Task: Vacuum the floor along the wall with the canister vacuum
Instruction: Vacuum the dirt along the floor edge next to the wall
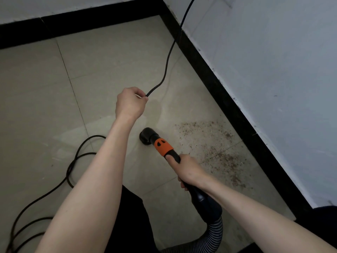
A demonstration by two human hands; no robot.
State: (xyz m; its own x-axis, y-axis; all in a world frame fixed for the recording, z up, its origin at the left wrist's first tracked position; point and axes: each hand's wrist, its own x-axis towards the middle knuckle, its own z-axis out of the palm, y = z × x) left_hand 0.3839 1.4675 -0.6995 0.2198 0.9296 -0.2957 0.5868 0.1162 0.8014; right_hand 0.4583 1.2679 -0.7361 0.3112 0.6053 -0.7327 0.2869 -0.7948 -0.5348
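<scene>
On the tiled floor (45,92) beside the black baseboard (228,99), the round black nozzle (146,136) rests just left of scattered brown debris (218,152). The right hand (187,170) has its grip closed around the black wand (175,156) below the orange collar (163,146); a ribbed hose (215,232) trails behind. The left hand (131,103) pinches the raised black power cord (168,57), whose slack loops lie at left.

Beige tiled floor (45,92), black skirting (209,70) from nine to four o'clock, pale walls (273,52) meeting at twelve.
</scene>
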